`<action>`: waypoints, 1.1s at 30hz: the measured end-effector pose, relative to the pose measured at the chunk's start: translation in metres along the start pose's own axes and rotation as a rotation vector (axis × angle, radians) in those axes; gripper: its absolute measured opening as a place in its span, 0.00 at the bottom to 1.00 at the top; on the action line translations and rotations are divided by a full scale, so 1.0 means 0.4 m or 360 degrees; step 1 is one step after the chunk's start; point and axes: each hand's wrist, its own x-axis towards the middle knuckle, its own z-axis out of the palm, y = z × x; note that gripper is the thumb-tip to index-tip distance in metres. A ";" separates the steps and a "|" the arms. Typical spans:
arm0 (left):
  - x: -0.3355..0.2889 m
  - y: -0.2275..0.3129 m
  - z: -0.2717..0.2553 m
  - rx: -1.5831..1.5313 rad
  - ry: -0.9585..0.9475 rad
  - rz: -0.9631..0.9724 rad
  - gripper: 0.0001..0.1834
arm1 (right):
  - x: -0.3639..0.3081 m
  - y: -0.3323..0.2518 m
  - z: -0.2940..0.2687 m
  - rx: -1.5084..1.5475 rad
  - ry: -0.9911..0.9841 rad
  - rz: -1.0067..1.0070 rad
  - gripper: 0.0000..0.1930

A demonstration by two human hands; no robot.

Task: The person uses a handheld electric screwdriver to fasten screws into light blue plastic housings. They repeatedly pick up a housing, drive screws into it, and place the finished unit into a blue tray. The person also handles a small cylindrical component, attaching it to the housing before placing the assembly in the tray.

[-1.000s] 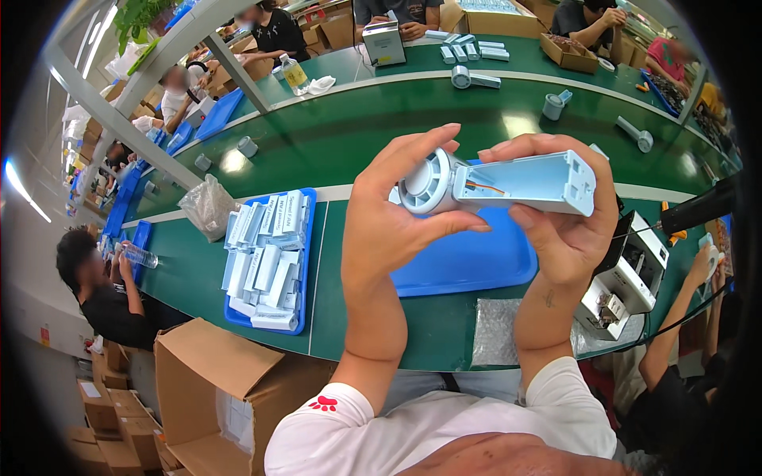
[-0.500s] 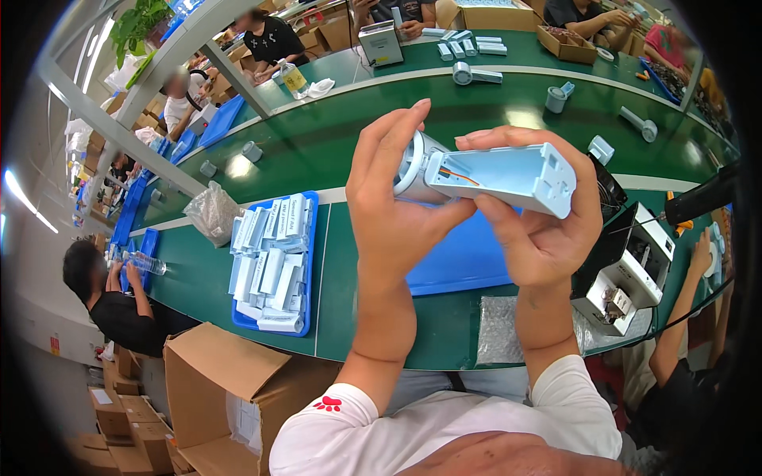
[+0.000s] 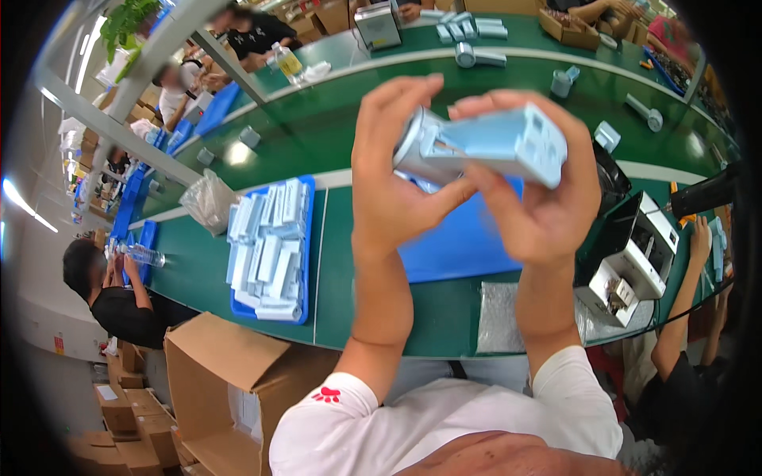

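Pinching blue housing [image 3: 484,147] between fingers [image 3: 413,103]

pale blue device [image 3: 492,147] | green table [image 3: 333,151] — blue tray [image 3: 305,238] | white parts [image 3: 266,246]

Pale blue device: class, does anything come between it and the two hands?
Nothing visible does. The left hand grips the round end of the pale blue device, and the right hand holds its long body, both touching it directly, raised above the green table.
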 end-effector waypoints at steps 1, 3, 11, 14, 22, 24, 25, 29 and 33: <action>0.001 0.009 -0.003 -0.0099 -0.0075 -0.0078 0.48 | 0.004 0.009 0.000 0.0075 0.0027 0.0121 0.29; -0.004 0.011 -0.018 -0.0144 -0.0265 -0.0139 0.55 | 0.000 0.039 -0.013 0.0123 0.0046 0.0268 0.30; -0.011 -0.025 -0.023 -0.0211 0.0395 -0.0545 0.28 | -0.006 0.143 -0.056 -0.0595 -0.0525 0.0652 0.30; -0.013 -0.024 -0.028 -0.0336 0.0360 -0.0449 0.24 | -0.020 0.180 -0.058 -0.0851 -0.0707 0.0548 0.29; -0.009 -0.016 -0.004 -0.0550 0.0183 -0.0443 0.17 | -0.041 0.219 -0.076 -0.1058 -0.0864 0.0797 0.30; -0.006 -0.010 0.000 -0.0568 0.0178 -0.0448 0.17 | -0.050 0.249 -0.093 -0.1039 -0.0859 0.0840 0.31; -0.006 -0.008 0.001 -0.0580 0.0185 -0.0440 0.16 | -0.051 0.257 -0.096 -0.1023 -0.0860 0.0827 0.30; -0.007 -0.003 0.002 -0.0622 0.0174 -0.0442 0.14 | -0.051 0.272 -0.094 -0.1036 -0.0900 0.0800 0.27; -0.009 -0.001 0.001 -0.0628 0.0142 -0.0457 0.13 | -0.050 0.272 -0.087 -0.1138 -0.0922 0.0829 0.24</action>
